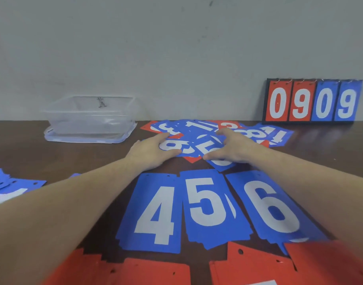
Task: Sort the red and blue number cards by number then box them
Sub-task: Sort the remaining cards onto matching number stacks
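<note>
Both hands lie flat with relaxed fingers on the mixed pile [209, 136] at 12 o'clock: left hand [150, 150] on a blue 6, right hand [233, 150] on a blue 5. Nearer, blue stacks [207, 208] show 4, 5, 6; red stacks [248, 268] at 6 o'clock. Clear box [90, 118] at 10 o'clock.

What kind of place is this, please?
Probably a plain indoor work table set up for a sorting task, not a home or shop. A dark wooden table stands against a bare grey wall, with a flip scoreboard and a clear plastic box at the back.
</note>
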